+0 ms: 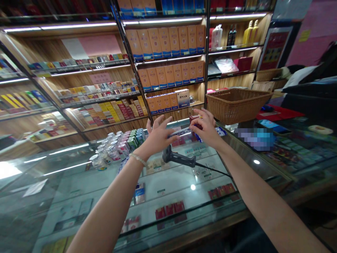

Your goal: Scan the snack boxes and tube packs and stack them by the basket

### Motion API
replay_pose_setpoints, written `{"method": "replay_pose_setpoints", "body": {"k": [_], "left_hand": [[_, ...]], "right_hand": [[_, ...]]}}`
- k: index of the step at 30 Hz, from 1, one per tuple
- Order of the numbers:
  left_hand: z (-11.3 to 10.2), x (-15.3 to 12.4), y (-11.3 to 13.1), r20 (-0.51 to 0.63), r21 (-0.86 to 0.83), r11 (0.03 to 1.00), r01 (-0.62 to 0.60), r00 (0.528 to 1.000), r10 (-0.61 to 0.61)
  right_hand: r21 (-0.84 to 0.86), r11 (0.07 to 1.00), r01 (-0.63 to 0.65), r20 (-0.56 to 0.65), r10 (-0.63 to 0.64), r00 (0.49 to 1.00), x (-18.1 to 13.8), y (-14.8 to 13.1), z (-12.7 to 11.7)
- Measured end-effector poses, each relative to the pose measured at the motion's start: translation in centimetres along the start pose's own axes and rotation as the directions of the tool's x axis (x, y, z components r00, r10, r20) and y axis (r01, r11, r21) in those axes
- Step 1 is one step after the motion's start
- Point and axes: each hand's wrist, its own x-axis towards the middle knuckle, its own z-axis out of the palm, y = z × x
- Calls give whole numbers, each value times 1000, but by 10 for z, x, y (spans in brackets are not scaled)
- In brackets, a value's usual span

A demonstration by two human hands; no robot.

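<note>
A thin, pale strip-like thing spans the gap between my hands, over the glass counter; its kind I cannot make out. My left hand, wearing a beaded bracelet, pinches one end between thumb and forefinger, its other fingers raised. At the opposite end, my right hand grips with thumb and fingertips. A black handheld barcode scanner lies just below them, its cable running right. Partly behind my right hand is a dark red box. Blue packets lie beside that hand.
Several small bottles and cans stand grouped on the counter at left. A wicker basket sits at right, near a phone. Behind are shelves of orange boxes. Another person's sleeve shows at far right.
</note>
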Motion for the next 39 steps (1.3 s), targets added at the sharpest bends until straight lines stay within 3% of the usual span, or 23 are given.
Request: {"method": "replay_pose_setpoints", "body": {"k": [7, 13, 21, 27, 34, 39], "left_hand": [[-4, -29, 2, -333, 197, 979, 59, 943, 10], [17, -37, -1, -446, 222, 974, 43, 893, 62], [20, -42, -5, -503, 169, 982, 82, 864, 14], [12, -36, 1, -555, 111, 982, 156, 829, -69], [12, -16, 16, -543, 61, 985, 159, 834, -101], [22, 8, 45, -486, 21, 986, 164, 864, -134]], "right_hand": [[129, 987, -97, -8, 99, 995, 2, 16, 0], [195, 973, -124, 56, 115, 992, 3, 20, 2], [161, 972, -171, 108, 155, 982, 5, 13, 5], [-24, 997, -79, 97, 81, 992, 18, 8, -1], [-222, 958, 180, 172, -144, 975, 20, 20, -40], [-276, 947, 163, 123, -133, 983, 15, 42, -71]]}}
